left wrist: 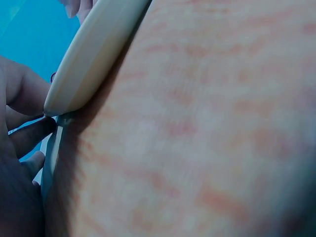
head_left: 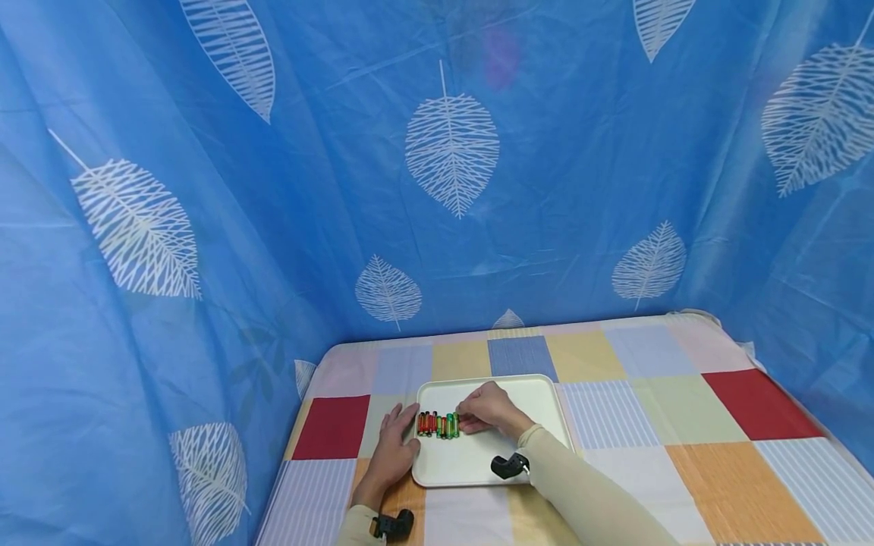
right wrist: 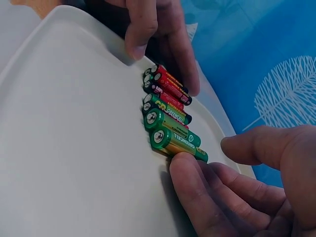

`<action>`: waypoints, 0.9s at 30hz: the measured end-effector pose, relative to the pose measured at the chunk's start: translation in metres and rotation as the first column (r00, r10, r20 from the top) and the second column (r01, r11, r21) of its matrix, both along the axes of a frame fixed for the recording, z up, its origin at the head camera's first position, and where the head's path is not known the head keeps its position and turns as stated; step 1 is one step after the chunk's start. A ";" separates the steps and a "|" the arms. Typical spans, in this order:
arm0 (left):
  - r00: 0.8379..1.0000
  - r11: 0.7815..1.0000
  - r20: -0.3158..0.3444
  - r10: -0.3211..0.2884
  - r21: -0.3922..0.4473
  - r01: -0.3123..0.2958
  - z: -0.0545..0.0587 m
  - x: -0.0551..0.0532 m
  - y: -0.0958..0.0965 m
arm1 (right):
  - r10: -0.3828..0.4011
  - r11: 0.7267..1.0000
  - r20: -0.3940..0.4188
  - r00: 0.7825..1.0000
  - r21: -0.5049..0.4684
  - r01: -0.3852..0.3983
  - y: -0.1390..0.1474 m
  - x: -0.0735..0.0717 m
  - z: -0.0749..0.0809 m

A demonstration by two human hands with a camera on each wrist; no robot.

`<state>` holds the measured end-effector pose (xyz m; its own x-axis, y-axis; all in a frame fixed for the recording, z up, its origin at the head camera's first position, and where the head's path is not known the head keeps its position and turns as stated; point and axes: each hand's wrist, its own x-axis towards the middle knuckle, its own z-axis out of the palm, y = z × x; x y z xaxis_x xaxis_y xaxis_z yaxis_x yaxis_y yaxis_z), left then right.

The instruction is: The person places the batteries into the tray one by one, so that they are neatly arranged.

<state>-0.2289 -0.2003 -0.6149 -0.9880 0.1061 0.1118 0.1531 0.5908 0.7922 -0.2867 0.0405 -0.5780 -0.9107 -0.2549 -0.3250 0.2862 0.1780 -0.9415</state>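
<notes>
A row of red and green batteries (head_left: 438,425) lies side by side on the left part of a white tray (head_left: 505,466). My right hand (head_left: 493,409) is at the row's right end; in the right wrist view, one fingertip (right wrist: 183,163) touches the side of the end green battery (right wrist: 173,141). Another finger stretches past that battery's far end, apart from it. My left hand (head_left: 394,447) rests along the tray's left rim, close to the red batteries (right wrist: 173,89). In the left wrist view, its fingers (left wrist: 29,89) touch the tray's edge (left wrist: 94,59).
A patchwork cloth (head_left: 621,485) covers the table under the tray. Blue curtains (head_left: 546,189) with white leaf prints hang behind and at both sides. A black camera (head_left: 508,465) sits on the right wrist and another (head_left: 394,525) on the left.
</notes>
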 end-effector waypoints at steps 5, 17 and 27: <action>1.000 1.000 0.005 -0.006 0.006 0.006 -0.002 -0.001 -0.001 | 0.005 1.000 -0.012 1.000 0.007 -0.004 -0.001 -0.001 -0.001; 1.000 1.000 -0.002 -0.007 0.024 0.007 -0.004 -0.001 -0.002 | 0.007 1.000 -0.001 1.000 -0.001 -0.007 0.001 -0.003 -0.004; 1.000 1.000 0.006 -0.006 0.019 0.006 -0.004 0.000 -0.002 | 0.013 1.000 -0.003 1.000 -0.001 -0.013 0.001 -0.003 -0.005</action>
<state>-0.2288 -0.2025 -0.6191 -0.9881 0.1098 0.1080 0.1517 0.5747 0.8042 -0.2894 0.0415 -0.5832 -0.9083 -0.2672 -0.3219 0.2810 0.1805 -0.9426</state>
